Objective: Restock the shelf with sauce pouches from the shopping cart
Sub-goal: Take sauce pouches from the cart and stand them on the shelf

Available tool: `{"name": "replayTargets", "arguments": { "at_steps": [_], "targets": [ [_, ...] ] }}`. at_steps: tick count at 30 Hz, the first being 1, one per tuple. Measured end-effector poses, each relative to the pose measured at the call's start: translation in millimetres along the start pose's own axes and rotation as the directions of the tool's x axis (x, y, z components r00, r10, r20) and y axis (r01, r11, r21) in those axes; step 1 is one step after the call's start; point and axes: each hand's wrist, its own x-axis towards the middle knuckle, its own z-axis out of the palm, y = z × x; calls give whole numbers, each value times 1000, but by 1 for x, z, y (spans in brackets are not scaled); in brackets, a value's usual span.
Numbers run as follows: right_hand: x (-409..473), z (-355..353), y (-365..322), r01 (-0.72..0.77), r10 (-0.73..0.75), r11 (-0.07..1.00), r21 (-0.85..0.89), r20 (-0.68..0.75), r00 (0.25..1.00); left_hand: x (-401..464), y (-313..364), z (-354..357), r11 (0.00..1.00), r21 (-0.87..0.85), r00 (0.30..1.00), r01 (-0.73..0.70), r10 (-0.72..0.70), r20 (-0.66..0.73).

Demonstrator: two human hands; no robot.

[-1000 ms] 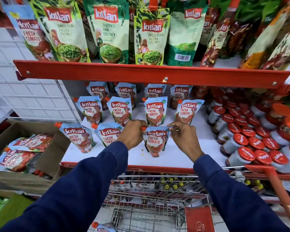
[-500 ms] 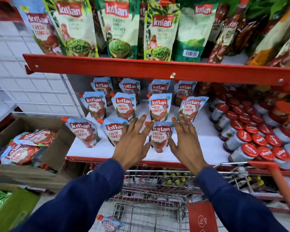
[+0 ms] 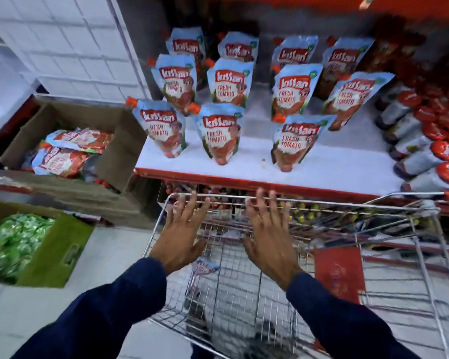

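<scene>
Over the wire shopping cart (image 3: 244, 294) both hands hover empty, palms down: the left hand (image 3: 183, 235) and the right hand (image 3: 268, 240) each have their fingers (image 3: 192, 203) spread wide, pinching nothing, tips near the cart's front rim. Beneath the left hand, low in the basket, one sauce pouch (image 3: 204, 268) lies partly hidden by the wrist; the view is blurred, so I cannot tell whether others remain. On the white shelf (image 3: 335, 164) the Kissan Fresh Tomato pouches (image 3: 219, 134) stand upright in staggered rows, with bare space at the front right beside the red-lidded jars (image 3: 436, 154).

The step in hand looks like reaching down for the next pouch. To do it well, the left hand should probably go straight down through the open top, close on the pouch by its upper seam near the spout rather than its soft belly, and lift clear of the wire before swinging to the shelf. Setting it on its gusseted base, label forward, in the open front spot would likely keep the rows tidy.

The pouches are glossy flexible film, pale blue with orange corner caps, broad at the shoulders and tapered below, so they may slump or tip if nudged. The cart is thin bright wire mesh; a cardboard box (image 3: 70, 141) at left holds more packets lying flat.
</scene>
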Motion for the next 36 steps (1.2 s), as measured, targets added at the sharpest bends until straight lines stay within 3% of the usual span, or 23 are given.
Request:
{"name": "replayTargets", "arguments": {
  "at_steps": [4,6,11,16,21,25,31,36],
  "targets": [
    [-12,50,-26,-33,-10,992,120,343,939,-4,-27,32,978,-194,984,78,-44,173],
    [-15,68,-35,-106,10,978,182,466,885,-3,-32,46,977,-197,973,83,-36,230],
    [-21,112,-59,-334,119,911,242,619,776,1,-46,84,970,-164,915,180,-104,390],
    [-21,127,-67,-464,263,841,279,538,801,5,-58,101,975,-170,927,140,-69,368],
    [-20,116,-65,-462,249,817,345,511,823,2,-56,96,976,-174,943,132,-70,324],
    [-20,81,-48,-370,177,824,428,427,887,-3,-45,76,976,-200,966,85,-31,255],
    [-25,2,-11,-280,156,823,495,277,948,-12,-4,25,959,-282,998,-27,40,43],
    [-24,-75,31,-130,99,816,564,84,991,-7,58,-40,946,-301,986,-121,79,-146]
  ]
}}
